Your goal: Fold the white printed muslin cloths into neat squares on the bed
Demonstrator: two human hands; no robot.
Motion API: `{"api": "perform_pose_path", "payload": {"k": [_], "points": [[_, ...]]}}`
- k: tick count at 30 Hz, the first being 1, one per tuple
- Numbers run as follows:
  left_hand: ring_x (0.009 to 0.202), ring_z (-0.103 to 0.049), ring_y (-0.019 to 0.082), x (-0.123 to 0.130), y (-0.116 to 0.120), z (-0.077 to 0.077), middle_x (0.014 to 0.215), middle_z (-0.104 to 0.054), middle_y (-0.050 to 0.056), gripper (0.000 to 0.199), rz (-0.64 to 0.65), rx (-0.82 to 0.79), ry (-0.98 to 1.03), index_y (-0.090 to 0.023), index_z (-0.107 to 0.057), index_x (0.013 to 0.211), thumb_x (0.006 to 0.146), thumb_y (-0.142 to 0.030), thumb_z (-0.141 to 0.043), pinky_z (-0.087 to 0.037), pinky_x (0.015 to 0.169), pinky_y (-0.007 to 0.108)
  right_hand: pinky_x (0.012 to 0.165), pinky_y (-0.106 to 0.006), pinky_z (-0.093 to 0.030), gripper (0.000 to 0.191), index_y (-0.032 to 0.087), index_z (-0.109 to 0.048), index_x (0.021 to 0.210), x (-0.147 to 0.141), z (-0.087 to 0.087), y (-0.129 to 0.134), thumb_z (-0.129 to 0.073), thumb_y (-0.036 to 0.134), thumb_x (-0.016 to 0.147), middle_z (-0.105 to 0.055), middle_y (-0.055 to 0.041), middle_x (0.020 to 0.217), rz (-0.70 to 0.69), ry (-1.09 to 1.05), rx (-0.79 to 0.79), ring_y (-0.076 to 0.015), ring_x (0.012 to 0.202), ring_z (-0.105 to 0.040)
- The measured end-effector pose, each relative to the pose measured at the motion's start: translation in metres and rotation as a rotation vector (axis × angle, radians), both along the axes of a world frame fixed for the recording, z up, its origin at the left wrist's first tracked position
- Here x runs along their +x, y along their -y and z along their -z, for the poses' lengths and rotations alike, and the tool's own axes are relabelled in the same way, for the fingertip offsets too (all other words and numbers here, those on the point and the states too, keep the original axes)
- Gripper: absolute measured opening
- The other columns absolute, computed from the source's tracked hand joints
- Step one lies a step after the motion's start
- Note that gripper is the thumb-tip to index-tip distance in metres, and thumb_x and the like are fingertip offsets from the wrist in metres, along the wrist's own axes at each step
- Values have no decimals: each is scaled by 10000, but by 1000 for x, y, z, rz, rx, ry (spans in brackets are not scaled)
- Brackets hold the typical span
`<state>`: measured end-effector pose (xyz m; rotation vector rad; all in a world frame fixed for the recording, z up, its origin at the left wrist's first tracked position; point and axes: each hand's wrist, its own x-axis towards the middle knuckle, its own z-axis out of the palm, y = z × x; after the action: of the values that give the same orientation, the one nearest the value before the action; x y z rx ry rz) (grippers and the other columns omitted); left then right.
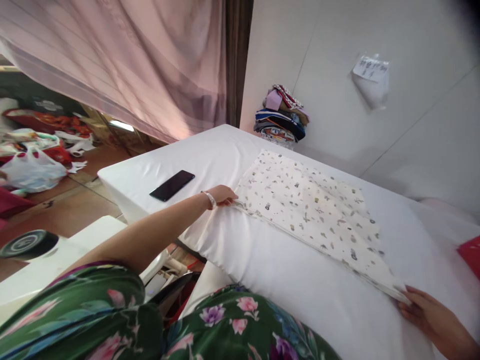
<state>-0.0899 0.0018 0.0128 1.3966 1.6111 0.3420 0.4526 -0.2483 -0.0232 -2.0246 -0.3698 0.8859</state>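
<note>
A white cloth (311,205) with a small scattered print lies folded in layers on the table, its folded edges toward me. At its near left corner my left hand (223,195), a bracelet on the wrist, pinches the edge between thumb and fingers. My right hand (422,307) grips the near right corner the same way. Between the two hands the near edge runs fairly straight, and slight wrinkles show on the right half of the cloth.
The table (292,265) has a white cover. A black phone (172,185) lies left of my left hand. Folded fabrics (281,117) are stacked at the back against the wall. A red item (470,255) sits at the right edge. Plastic bags (33,170) lie on the floor at left.
</note>
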Motion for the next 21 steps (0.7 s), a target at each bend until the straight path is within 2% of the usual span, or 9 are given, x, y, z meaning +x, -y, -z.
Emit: {"api": "perform_pose_path", "payload": {"k": [3,8,16,21], "points": [[533,-548,86,-1,2,-5,660,-633,29,208,-2,-72,69,-146,-567,677,677,-335,-653,-382,462,179,450,-192,-547,456,240,-544,852,6,5,1,-730,170,442,-608,-13,652,54,-129,30,-150,493,-608],[429,-451,65,-3,7,-4,501,-534,2,223,-7,-160,31,-123,-549,587,715,-289,-626,-325,406,177,455,-172,-551,397,243,-562,826,16,7,-1,-716,130,478,-606,-21,688,73,-106,76,-144,509,-611],[531,-554,90,1,12,-4,680,-642,28,156,29,-145,-101,-125,-574,704,700,-271,-630,-391,458,177,466,-160,-542,346,267,-557,792,17,11,-5,-702,133,507,-587,-31,698,83,-105,76,-136,488,-599],[547,-587,141,8,15,-15,670,-649,72,209,78,-154,-249,-106,-597,689,670,-311,-626,-443,505,231,483,-179,-549,344,263,-558,814,22,19,-2,-713,153,526,-597,-54,715,40,-92,109,-149,507,-618]]}}
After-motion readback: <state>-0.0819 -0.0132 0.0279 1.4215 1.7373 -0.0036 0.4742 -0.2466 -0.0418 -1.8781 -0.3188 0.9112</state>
